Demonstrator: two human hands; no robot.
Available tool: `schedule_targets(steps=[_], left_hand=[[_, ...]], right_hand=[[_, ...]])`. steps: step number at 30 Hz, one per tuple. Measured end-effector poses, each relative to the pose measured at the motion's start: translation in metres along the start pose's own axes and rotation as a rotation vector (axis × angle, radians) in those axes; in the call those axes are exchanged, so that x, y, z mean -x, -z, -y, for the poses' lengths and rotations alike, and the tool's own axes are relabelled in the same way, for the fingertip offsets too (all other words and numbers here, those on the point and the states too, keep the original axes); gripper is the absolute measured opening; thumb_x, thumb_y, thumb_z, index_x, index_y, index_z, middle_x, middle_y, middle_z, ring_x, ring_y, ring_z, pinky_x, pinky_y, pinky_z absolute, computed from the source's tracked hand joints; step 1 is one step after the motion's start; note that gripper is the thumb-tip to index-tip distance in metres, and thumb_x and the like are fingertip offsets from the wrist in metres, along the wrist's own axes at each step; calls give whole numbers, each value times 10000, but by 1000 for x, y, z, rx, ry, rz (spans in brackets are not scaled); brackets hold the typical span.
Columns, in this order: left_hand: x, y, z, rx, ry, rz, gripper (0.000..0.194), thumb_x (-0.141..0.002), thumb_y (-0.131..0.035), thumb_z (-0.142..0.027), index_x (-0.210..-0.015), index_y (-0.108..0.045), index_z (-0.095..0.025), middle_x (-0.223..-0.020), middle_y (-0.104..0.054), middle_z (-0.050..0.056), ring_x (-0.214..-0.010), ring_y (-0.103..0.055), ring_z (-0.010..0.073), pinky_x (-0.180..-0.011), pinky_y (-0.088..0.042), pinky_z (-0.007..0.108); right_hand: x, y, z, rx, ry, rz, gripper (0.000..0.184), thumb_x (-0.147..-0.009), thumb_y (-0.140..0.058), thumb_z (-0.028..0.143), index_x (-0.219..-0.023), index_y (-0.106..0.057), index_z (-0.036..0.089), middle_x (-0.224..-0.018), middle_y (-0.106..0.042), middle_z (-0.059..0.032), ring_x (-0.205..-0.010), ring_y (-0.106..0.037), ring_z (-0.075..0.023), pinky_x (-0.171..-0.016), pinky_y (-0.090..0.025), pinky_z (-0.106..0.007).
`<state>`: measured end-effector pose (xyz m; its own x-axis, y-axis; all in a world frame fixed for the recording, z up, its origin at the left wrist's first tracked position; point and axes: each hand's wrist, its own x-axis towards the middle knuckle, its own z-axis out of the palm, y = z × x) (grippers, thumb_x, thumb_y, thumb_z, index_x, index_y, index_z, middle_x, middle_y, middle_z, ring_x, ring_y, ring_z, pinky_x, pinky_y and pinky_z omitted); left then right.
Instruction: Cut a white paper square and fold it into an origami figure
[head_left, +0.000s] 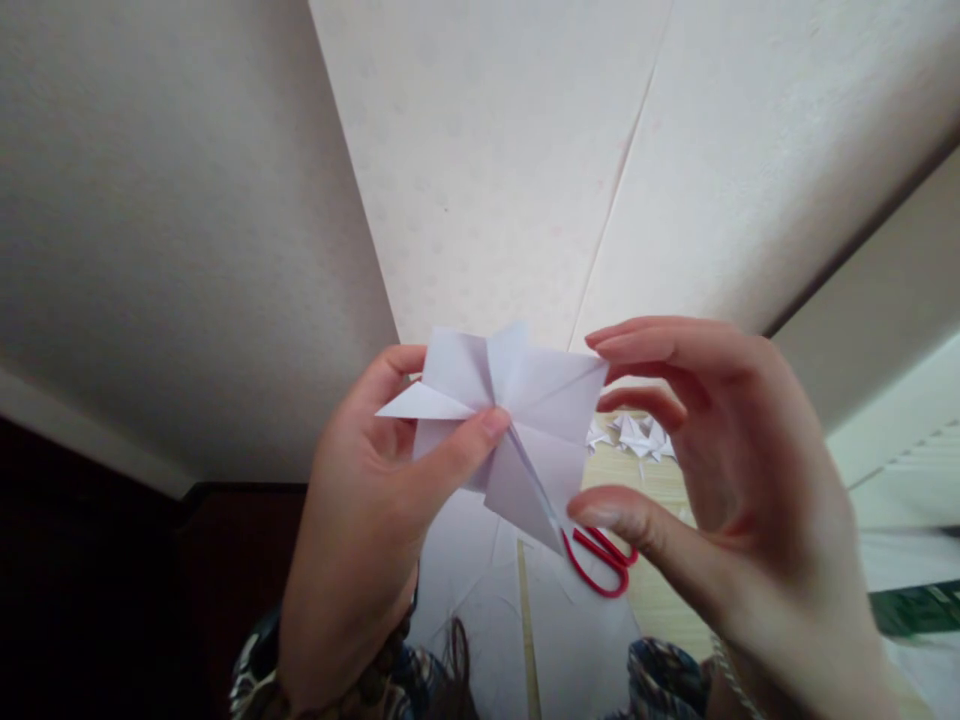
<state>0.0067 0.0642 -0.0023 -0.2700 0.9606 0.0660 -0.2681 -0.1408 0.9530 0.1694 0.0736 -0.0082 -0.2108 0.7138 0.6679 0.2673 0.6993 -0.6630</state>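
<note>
The left hand (375, 490) is clamped on the folded paper (551, 395), thumb at its centre, holding it above the counter (664, 500). Below lie white sheets (581, 630), then scissors (601, 567) with red handles and, farther back, white folded pieces (641, 438). The right hand (750, 480) has thumb and fingers apart at the paper's right edge; contact cannot be told.

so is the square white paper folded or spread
Partly folded: creased, pointed flaps stand out from the square white paper, held in the left hand.
</note>
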Motion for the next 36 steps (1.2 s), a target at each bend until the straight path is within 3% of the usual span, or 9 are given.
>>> schedule_targets(steps=[3, 7, 12, 16, 19, 28, 36], left_hand=[[0, 2, 3, -2, -63, -33, 285, -670, -818, -143, -871, -648, -252, -727, -743, -70, -651, -689, 156, -566, -545, 227], [0, 2, 7, 31, -107, -11, 219, -751, -782, -192, -917, -655, -255, -771, -756, -63, -711, -728, 175, -602, -579, 245], [3, 1, 2, 30, -28, 27, 271, -702, -781, -99, -880, -670, -271, -778, -768, -72, -710, -745, 185, -591, -593, 242], [5, -1, -1, -3, -12, 22, 263, -672, -791, -109, -838, -681, -279, -750, -767, -77, -736, -755, 202, -639, -621, 274], [5, -1, -2, 1, 45, 30, 272, -637, -822, -121, -834, -711, -274, -703, -763, -59, -662, -750, 212, -559, -611, 265], [6, 1, -3, -78, 23, 87, 162, -674, -818, -149, -745, -725, -261, -642, -716, -81, -541, -624, 101, -528, -526, 180], [7, 4, -4, -147, 52, 119, 215, -691, -798, -172, -858, -691, -254, -756, -755, -50, -735, -724, 217, -618, -568, 282]], right_hand=[[2, 1, 1, 97, 101, 63, 483, -837, -756, 274, -1253, -517, 330, -1409, -477, -63, -1347, -440, -298, -1043, -487, -451], [4, 3, 1, 267, 162, 119, 351, -876, -709, 323, -1193, -561, 348, -1431, -450, -48, -1341, -442, -312, -1145, -403, -502], [2, 2, -1, 364, 190, 96, 255, -897, -655, 195, -1120, -596, 302, -1435, -435, -50, -1345, -444, -277, -1080, -473, -427], [0, 2, -3, 393, 204, 81, 240, -894, -637, 174, -1107, -610, 282, -1403, -471, -87, -1328, -459, -302, -1052, -485, -485], [-2, 1, -4, 376, 211, 68, 242, -889, -637, 170, -1103, -617, 282, -1383, -494, -98, -1308, -475, -306, -1037, -490, -498], [-2, 1, 0, 385, 232, 51, 228, -881, -618, 108, -1019, -621, 289, -1368, -490, -28, -1304, -467, -272, -1068, -450, -445], [-3, 2, 1, 412, 247, 33, 206, -868, -632, 130, -967, -658, 309, -1381, -500, -14, -1298, -470, -300, -1027, -452, -511]])
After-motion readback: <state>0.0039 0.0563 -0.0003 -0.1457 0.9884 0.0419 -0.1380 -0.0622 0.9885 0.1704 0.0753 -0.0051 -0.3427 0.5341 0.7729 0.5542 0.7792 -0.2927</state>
